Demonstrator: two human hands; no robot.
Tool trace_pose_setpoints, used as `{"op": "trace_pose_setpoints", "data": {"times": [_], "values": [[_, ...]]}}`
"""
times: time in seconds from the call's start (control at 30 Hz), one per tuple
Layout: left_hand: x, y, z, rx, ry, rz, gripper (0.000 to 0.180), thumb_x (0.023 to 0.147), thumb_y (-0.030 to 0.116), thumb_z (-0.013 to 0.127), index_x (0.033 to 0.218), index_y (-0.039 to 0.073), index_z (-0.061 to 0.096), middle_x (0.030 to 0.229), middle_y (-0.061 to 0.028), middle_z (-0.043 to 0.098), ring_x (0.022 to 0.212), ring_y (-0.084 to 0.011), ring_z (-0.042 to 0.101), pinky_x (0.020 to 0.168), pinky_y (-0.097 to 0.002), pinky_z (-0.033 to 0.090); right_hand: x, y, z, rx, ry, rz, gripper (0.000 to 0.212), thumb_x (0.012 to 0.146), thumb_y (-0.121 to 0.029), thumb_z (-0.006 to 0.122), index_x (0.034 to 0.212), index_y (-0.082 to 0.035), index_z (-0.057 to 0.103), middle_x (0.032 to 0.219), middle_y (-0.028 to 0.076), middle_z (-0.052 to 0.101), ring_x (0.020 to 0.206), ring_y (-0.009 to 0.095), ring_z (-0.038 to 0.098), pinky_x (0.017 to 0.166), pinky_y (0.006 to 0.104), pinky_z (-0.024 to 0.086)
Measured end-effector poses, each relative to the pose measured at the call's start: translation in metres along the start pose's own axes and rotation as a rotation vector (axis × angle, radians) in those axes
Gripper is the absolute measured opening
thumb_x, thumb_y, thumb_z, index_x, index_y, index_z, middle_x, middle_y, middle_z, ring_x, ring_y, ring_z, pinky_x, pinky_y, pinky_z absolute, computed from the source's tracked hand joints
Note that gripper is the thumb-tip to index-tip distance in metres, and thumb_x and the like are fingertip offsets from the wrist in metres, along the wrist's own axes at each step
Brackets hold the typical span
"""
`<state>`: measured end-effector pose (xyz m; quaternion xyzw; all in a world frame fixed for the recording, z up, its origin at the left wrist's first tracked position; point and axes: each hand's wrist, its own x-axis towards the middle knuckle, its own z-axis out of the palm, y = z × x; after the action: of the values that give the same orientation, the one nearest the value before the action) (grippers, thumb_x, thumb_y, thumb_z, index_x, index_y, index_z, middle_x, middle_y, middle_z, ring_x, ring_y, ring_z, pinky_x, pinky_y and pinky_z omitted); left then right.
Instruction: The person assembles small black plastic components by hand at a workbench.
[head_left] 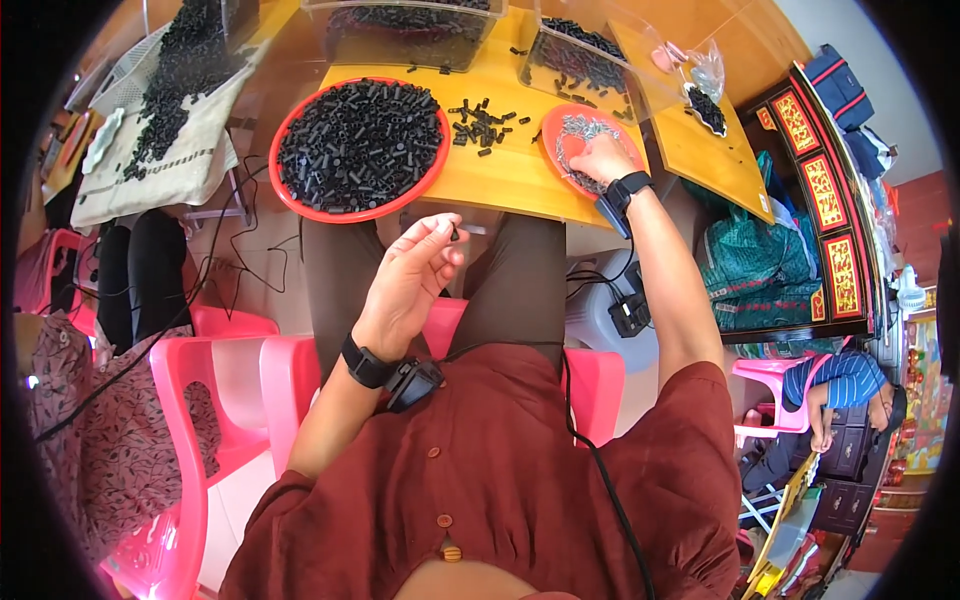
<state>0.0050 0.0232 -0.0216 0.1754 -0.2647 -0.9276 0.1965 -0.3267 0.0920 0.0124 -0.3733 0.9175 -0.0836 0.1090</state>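
Note:
My left hand (412, 268) is raised above my lap, thumb and fingers pinching a small black plastic piece (455, 235). My right hand (604, 160) reaches into a shallow orange-red dish (553, 128) of small silvery metal parts (588, 127). Its fingers are bent down among these parts; what they grip, if anything, is hidden. Left of the dish, loose black plastic pieces (482, 128) lie scattered on the yellow wooden table (470, 183). Further left, a round red tray (272, 160) is heaped with similar short black pieces (360, 145).
Clear plastic bins (410, 50) of black parts stand along the back. A pink chair (190, 400) and a seated person (75, 420) are at my left. Dark cables (600, 470) cross my clothes. Another person (850, 385) sits bent over at the far right.

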Motion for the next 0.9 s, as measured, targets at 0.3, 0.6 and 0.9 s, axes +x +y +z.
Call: {"op": "trace_pose_setpoints", "data": {"times": [0.3, 0.6, 0.9], "values": [[0.000, 0.001, -0.001, -0.008, 0.019, -0.005, 0.017, 0.095, 0.015, 0.052, 0.108, 0.007, 0.058, 0.094, -0.0011, 0.061, 0.073, -0.0062, 0.055, 0.063, -0.0169, 0.046, -0.004, -0.006, 0.002, 0.057, -0.025, -0.019, 0.029, 0.064, -0.025, 0.073, 0.074, 0.002, 0.068, 0.077, 0.020, 0.066, 0.078, 0.032, 0.065, 0.073, 0.0382, 0.051], [0.004, 0.003, -0.007, -0.040, -0.002, -0.003, 0.015, 0.094, 0.016, 0.054, 0.105, 0.008, 0.059, 0.091, 0.0005, 0.062, 0.073, -0.0056, 0.057, 0.067, -0.0173, 0.046, 0.000, 0.014, -0.004, 0.556, 0.136, 0.041, 0.016, 0.073, -0.014, 0.070, 0.064, -0.003, 0.064, 0.058, 0.005, 0.064, 0.054, 0.010, 0.060, 0.055, 0.0253, 0.048], [0.000, -0.010, 0.007, 0.367, -0.005, 0.101, 0.023, 0.095, 0.016, 0.052, 0.113, 0.005, 0.062, 0.077, 0.0060, 0.055, 0.067, -0.0018, 0.047, 0.062, -0.0168, 0.038, -0.130, -0.081, -0.003, 1.079, -0.471, -0.309, 0.031, 0.086, -0.008, 0.062, 0.114, 0.000, 0.052, 0.082, 0.004, 0.068, 0.067, 0.007, 0.059, 0.061, 0.0194, 0.047]]}}
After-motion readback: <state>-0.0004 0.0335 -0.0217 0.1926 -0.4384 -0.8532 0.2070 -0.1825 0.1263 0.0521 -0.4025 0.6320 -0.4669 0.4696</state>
